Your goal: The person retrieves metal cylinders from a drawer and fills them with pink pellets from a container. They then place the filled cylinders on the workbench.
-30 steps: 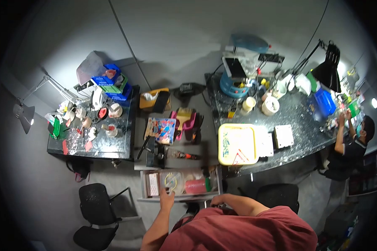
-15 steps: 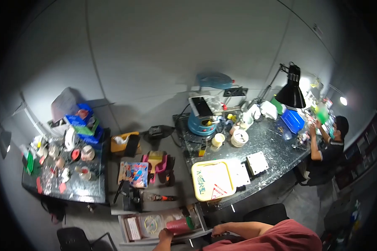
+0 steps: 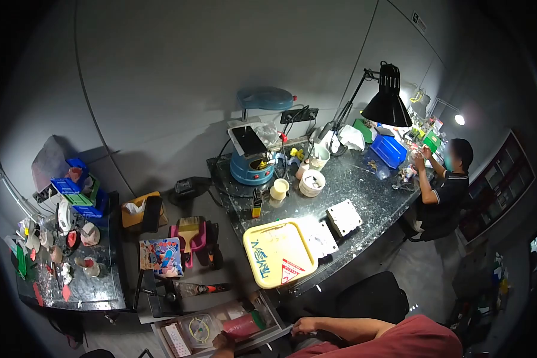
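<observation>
While the fingers of the left hand (image 3: 222, 341) reach over the front of the open drawer (image 3: 272, 339), they are too dark and small for me to tell whether they are apart, together or closed on something. Just beside them, up and to the right, lies the red container (image 3: 240, 326) with its green lid (image 3: 258, 320); whether they touch it I cannot tell. Its long axis runs roughly along the drawer's front, lid end farther from the left hand, which looks the nearer of the two. The right hand (image 3: 304, 325) has its fingers curled near the drawer's right front corner, its grip unclear. On the container's other side sits a clear box (image 3: 200, 330), then a white box (image 3: 176, 340). Beyond, a yellow tray (image 3: 280, 252) rests on the bench (image 3: 364, 200).
</observation>
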